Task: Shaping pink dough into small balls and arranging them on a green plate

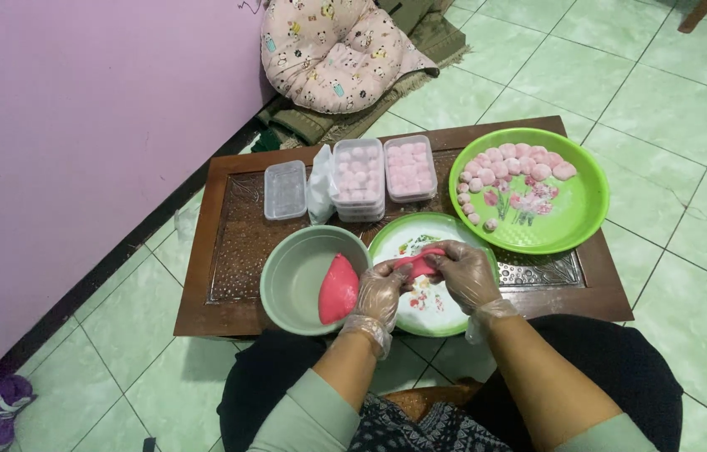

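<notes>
You are sitting on the tiled floor (671, 75) at a low wooden desk (228, 251), with a purple wall (77, 125) running along your left and a patterned cushion (333, 50) lying beyond the desk. On the desk's right side, a big green tray (575, 209) is carrying a curved row of pale pink dough balls (517, 163). Nearer you, a grey-green bowl (291, 280) is holding a large lump of deep pink dough (338, 290) leaning against its right wall. Just beside the bowl, a small green-rimmed plate (433, 311) is sitting under your hands. At the far edge, three clear plastic boxes are standing in a row: an empty one (285, 190), a stacked one (358, 177) filled with pink balls, and another filled one (410, 167).

Both your hands are wearing thin clear gloves. Your left hand (379, 293) and right hand (464, 272) are meeting above the plate, each grip pinching narrowly on one end of a small strip of pink dough (419, 264), which is stretching between your fingertips just over the plate.
</notes>
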